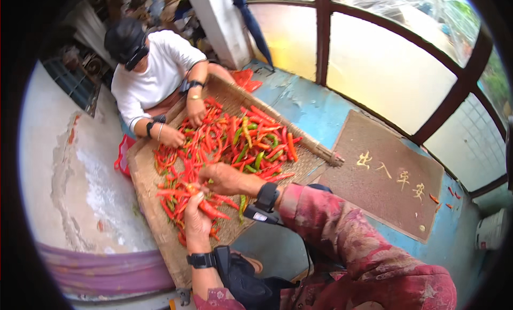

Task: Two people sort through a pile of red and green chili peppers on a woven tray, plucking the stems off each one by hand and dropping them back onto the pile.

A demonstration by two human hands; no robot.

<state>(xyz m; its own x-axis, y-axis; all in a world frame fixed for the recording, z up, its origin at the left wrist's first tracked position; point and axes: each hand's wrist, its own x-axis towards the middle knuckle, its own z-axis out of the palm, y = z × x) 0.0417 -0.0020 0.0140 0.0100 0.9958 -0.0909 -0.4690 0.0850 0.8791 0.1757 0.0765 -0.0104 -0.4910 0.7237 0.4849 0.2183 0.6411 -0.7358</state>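
My left hand is closed around a few red chili peppers at the near side of a large woven tray. Just above it, my right hand is bent in a pinch beside the stem ends of these peppers. Whatever lies between its fingertips is too small to make out. A wide heap of red chili peppers covers much of the woven tray. Some green chili peppers are mixed in on the right side of the heap.
Across the tray, a person in a white top has both hands in the peppers. A brown doormat lies to the right on the blue floor, with several loose peppers near its far right edge. A worn wall stands close at left.
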